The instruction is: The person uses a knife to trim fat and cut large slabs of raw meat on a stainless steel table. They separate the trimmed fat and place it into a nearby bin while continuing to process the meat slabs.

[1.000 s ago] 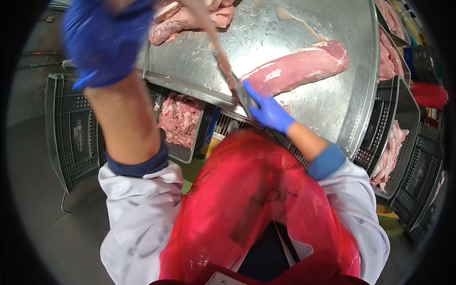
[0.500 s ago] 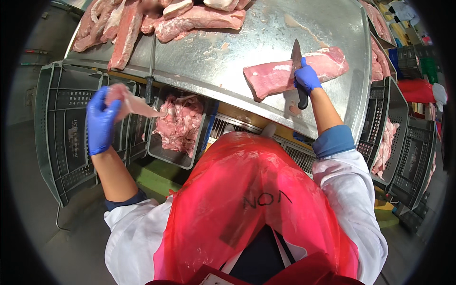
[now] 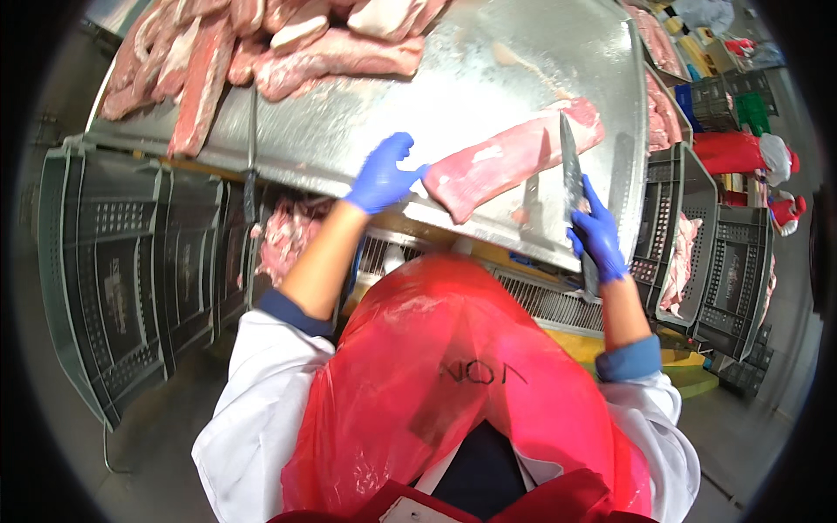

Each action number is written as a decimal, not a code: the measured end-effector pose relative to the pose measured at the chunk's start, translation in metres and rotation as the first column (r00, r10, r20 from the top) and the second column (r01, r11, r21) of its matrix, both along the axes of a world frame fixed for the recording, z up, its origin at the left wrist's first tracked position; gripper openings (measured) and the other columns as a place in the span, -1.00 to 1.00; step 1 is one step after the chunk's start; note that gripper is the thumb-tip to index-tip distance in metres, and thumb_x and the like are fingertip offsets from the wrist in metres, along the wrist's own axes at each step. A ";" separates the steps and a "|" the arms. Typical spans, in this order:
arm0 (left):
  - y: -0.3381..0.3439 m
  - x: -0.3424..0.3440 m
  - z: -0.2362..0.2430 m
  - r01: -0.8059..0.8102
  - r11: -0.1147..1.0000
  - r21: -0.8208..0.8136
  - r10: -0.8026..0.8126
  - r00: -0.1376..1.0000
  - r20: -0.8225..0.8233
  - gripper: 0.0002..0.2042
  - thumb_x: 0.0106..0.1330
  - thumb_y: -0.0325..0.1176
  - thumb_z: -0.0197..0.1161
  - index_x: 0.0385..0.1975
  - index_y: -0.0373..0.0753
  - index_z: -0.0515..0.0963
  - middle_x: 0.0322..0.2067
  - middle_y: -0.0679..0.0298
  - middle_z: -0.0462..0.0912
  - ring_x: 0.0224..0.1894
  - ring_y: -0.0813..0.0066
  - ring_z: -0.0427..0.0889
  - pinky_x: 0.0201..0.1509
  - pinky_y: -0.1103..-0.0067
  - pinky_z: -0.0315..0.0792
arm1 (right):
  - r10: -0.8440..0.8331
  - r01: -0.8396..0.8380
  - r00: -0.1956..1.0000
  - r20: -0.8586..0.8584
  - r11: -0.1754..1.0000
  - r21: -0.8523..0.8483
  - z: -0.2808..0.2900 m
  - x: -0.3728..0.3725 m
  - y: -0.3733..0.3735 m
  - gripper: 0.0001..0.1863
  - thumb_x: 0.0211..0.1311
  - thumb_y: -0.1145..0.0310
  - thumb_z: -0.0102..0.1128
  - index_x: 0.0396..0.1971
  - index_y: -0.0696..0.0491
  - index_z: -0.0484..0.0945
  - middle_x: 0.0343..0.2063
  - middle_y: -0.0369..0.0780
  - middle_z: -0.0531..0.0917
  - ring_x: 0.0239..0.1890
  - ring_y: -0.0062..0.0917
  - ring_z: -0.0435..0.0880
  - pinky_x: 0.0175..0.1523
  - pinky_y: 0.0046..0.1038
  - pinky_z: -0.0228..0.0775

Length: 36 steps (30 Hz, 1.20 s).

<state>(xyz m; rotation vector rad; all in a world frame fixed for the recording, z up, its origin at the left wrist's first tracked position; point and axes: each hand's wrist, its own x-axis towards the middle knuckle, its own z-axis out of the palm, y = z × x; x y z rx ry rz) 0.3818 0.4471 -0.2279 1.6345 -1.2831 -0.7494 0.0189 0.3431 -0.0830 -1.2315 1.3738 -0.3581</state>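
Observation:
A long piece of pale pink pork loin (image 3: 506, 170) lies slantwise on the metal table (image 3: 327, 131), its left end toward me. My left hand (image 3: 382, 177), in a blue glove, is at that end with nothing in it. Its fingers are apart, and one fingertip is at the meat's left corner, perhaps touching it. In my right hand (image 3: 599, 235), also gloved in blue, is a knife (image 3: 569, 157) with a dark handle. Its blade points away from me, by the loin's right part; whether it touches the meat I cannot tell.
Large meat cuts (image 3: 336, 61) are heaped at the far left. A thin metal rod with a black handle (image 3: 250, 196) hangs over the front edge, near a bin of trimmings (image 3: 283, 240). Grey crates (image 3: 109, 261) stand at left; more crates with meat (image 3: 684, 257) stand at right.
My left hand has come from the left, over the crates, to the loin and no longer holds the scrap of meat. My right hand has drawn the knife off the loin, toward me and rightward.

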 end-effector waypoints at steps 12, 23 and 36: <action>-0.190 -0.093 -0.057 0.138 0.741 0.657 -0.351 0.914 0.205 -0.67 -0.08 -0.14 0.37 -0.58 -0.37 0.69 -0.50 -0.11 0.70 -0.42 0.01 0.72 -0.25 0.32 0.58 | 0.020 -0.155 0.958 -0.288 0.878 -0.453 -0.171 0.018 -0.123 -0.07 0.23 0.30 0.07 0.55 -0.36 -0.18 -0.26 0.23 0.67 -0.21 0.08 0.71 -0.06 -0.12 0.55; -0.170 -0.095 -0.046 0.084 0.817 0.570 -0.107 0.994 0.007 -0.69 0.02 -0.22 0.36 -0.63 -0.43 0.67 -0.67 0.05 0.65 -0.66 0.31 0.63 -0.50 0.41 0.52 | 0.023 -0.065 0.993 -0.113 0.920 -0.387 -0.137 0.030 -0.121 -0.13 0.23 0.39 0.08 0.54 -0.24 -0.02 -0.52 -0.08 0.67 -0.50 -0.42 0.70 -0.35 -0.32 0.56; -0.160 -0.095 -0.016 0.119 0.859 0.497 0.017 0.965 -0.260 -0.83 0.07 -0.42 0.30 -0.59 -0.43 0.70 -0.64 0.10 0.67 -0.62 0.40 0.62 -0.51 0.50 0.46 | 0.580 -0.643 0.757 -0.300 0.743 -0.186 -0.103 0.015 -0.031 -0.27 0.37 0.23 -0.01 0.52 -0.22 0.01 -0.24 0.25 0.64 -0.17 0.14 0.67 -0.04 -0.04 0.49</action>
